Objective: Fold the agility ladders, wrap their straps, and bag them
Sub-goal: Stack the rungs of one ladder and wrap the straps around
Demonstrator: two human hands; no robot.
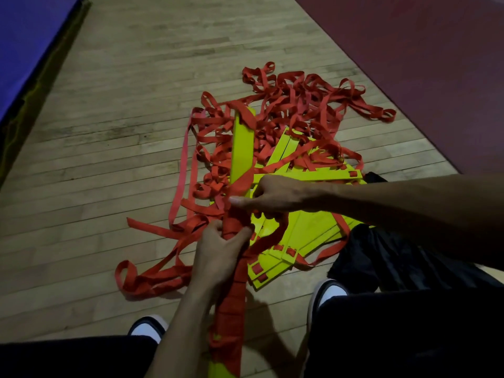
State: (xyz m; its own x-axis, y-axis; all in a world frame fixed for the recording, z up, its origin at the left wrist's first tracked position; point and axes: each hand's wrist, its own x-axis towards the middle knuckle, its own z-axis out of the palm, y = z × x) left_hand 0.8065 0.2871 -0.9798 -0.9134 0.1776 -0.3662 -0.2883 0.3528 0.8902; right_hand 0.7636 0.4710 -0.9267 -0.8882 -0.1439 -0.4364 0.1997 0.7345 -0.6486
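Head cam, looking down at the wooden floor [114,148]. Everything's easiest to place off the stack of yellow rungs [241,148] the person is holding up lengthwise in the middle of the shot. The near half of that stack is already wound in red strap [231,304], turn after turn, with bare yellow poking out at the very bottom edge and the far half still uncovered.

The left hand [218,252] is wrapped around the stack right where the winding ends, fingers curled over the strap, so it's gripping the bundle. The right hand [268,193] comes in from the right side just past that, fingers closed on a run of strap pulled across the stack, thumb pointing left along it.

Right of the stack, more loose yellow rungs [300,233] are fanned out flat on the floor, straps threaded through their slots. Beyond and to the left of the stack is a big tangled heap of red strap [297,102].

A black bag [381,255] sits to the right of the fanned rungs. Two shoes with white toes [331,293] show near the bottom edge, either side of the stack.
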